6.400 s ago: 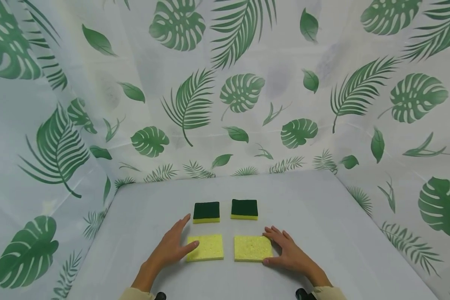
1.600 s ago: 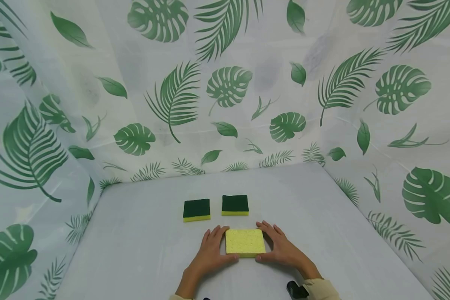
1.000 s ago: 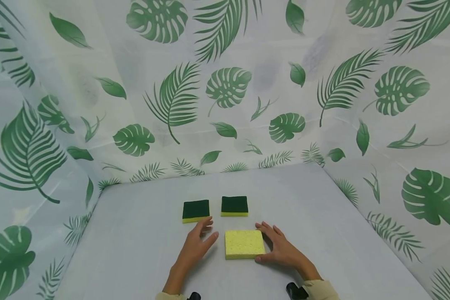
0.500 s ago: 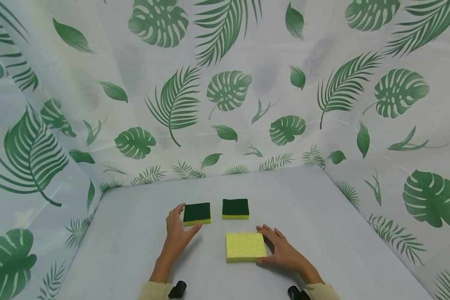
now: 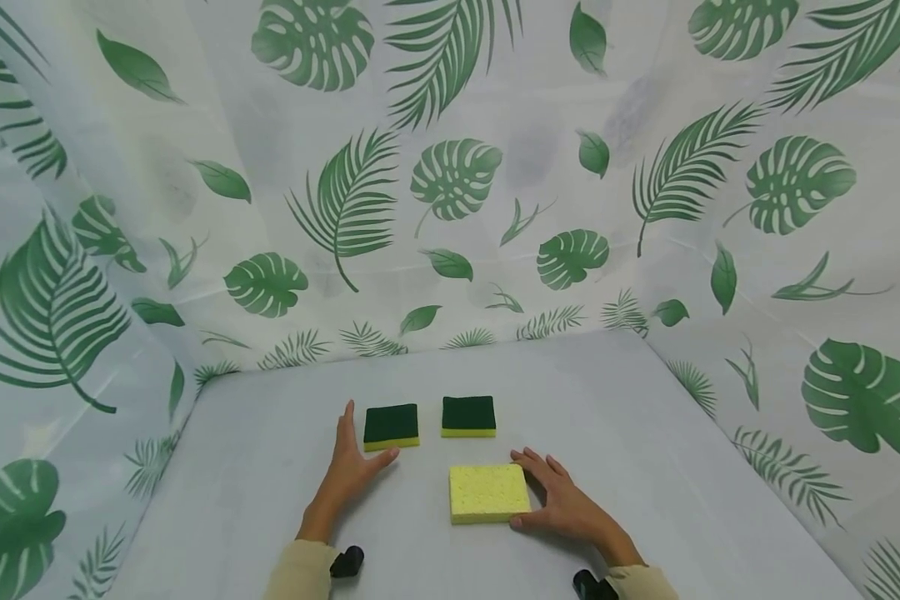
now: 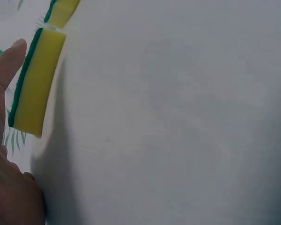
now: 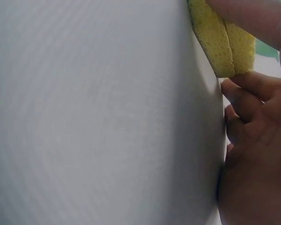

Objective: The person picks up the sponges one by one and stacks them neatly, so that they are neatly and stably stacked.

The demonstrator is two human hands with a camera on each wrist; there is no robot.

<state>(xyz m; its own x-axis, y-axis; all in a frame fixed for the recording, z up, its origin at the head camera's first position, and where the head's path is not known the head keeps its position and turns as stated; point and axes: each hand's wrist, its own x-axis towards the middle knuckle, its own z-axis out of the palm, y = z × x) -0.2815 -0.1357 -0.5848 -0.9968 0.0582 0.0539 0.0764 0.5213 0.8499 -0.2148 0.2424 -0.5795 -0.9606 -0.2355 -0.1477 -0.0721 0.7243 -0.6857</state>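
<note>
Two scrub sponges with dark green tops and yellow undersides lie side by side, the left scrub sponge point(image 5: 392, 427) and the right scrub sponge point(image 5: 468, 415). My left hand point(image 5: 347, 471) is spread beside the left one, index finger along its left side and thumb near its front edge. In the left wrist view that sponge point(image 6: 40, 82) stands just past the thumb. Closer to me lies a yellow sponge stack point(image 5: 489, 493); the right wrist view shows two layers with a seam point(image 7: 228, 40). My right hand point(image 5: 570, 504) holds its right end between thumb and fingers.
Everything lies on a white-covered table point(image 5: 255, 467). A white curtain with green leaves point(image 5: 525, 317) encloses the back and both sides. Dark wrist cameras point(image 5: 347, 562) sit at both cuffs.
The two yellow sponges, apart at first, are now stacked. My left hand has let go of the stack and moved left and forward to the left scrub sponge. My right hand stays put.
</note>
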